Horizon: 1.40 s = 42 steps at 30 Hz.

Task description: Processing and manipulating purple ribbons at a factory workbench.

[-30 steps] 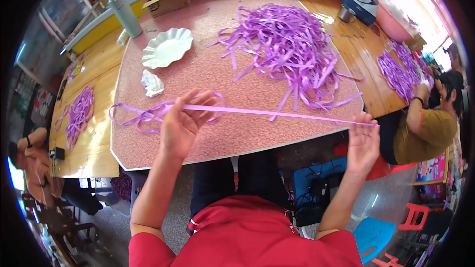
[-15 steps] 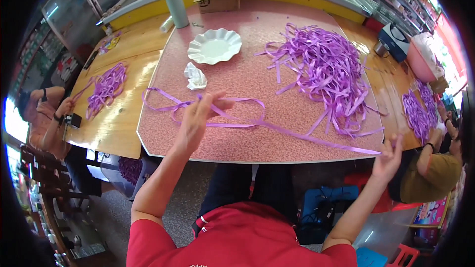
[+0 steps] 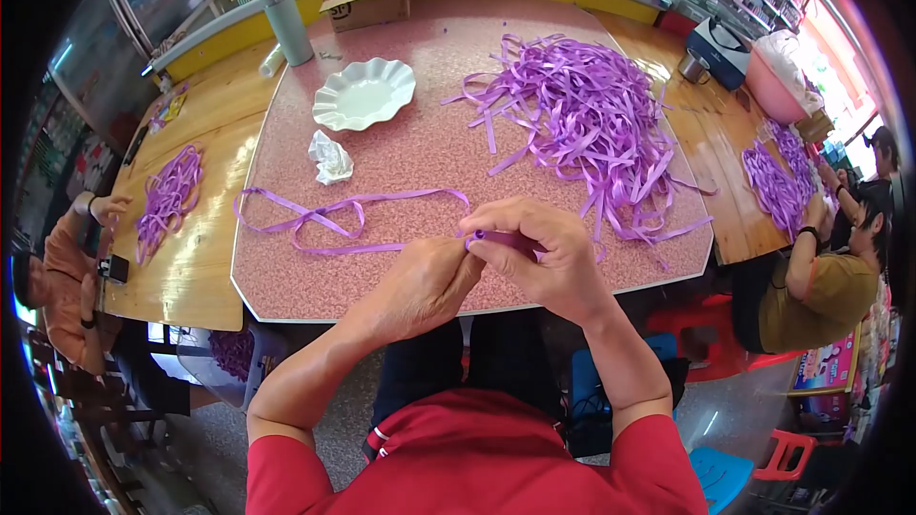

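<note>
Just above the table's front edge, my two hands meet. My left hand point(image 3: 425, 286) is closed, its fingers pinching a purple ribbon point(image 3: 401, 195) at the spot where both hands touch. Beside it, my right hand point(image 3: 553, 257) holds the same ribbon between thumb and forefinger, and a small dark purple curl shows at its fingertips. The rest of this ribbon trails left over the pink tabletop point(image 3: 286, 291) in loose loops. What lies inside the left fingers is mostly hidden. Right of my hands is a big heap of purple ribbons point(image 3: 592, 124).
A white scalloped dish point(image 3: 364, 95) and crumpled tissue point(image 3: 330, 157) lie ahead on the left. Behind stand a green bottle point(image 3: 284, 21) and a cardboard box point(image 3: 367, 10). People with purple ribbons sit at both sides; a red stool point(image 3: 787, 455) stands lower right.
My right hand has come in from the far right to meet my left hand, which has moved right and lower. The stretched ribbon is now gathered between them. The view has shifted slightly.
</note>
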Each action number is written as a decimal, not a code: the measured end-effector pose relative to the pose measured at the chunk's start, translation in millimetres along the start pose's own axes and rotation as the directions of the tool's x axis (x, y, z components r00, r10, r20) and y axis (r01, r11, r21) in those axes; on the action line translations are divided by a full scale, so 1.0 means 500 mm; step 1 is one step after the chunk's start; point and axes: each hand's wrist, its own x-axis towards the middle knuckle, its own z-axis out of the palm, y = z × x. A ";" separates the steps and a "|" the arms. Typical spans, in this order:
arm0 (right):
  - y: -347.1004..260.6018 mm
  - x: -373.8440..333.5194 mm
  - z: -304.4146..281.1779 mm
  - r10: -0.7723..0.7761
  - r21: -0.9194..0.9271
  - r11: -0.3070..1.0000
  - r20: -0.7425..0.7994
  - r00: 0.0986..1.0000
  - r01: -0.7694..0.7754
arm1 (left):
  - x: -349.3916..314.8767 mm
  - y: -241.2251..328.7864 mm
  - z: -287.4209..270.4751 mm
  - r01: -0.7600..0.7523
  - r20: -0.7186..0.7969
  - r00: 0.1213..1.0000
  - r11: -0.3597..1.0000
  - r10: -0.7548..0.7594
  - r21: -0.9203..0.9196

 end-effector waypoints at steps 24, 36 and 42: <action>0.008 -0.016 -0.043 0.146 0.008 0.989 -0.128 0.981 -0.146 | 0.011 -0.032 0.039 0.192 0.001 0.929 0.478 -0.370 -0.857; 0.003 -0.040 -0.041 0.073 -0.207 0.976 -0.006 0.997 -0.073 | 0.006 -0.011 0.040 0.134 -0.070 0.950 0.597 -0.306 -0.791; -0.001 -0.045 -0.032 0.037 -0.220 0.975 0.016 0.999 -0.033 | 0.002 -0.007 0.046 0.133 -0.092 0.947 0.637 -0.308 -0.759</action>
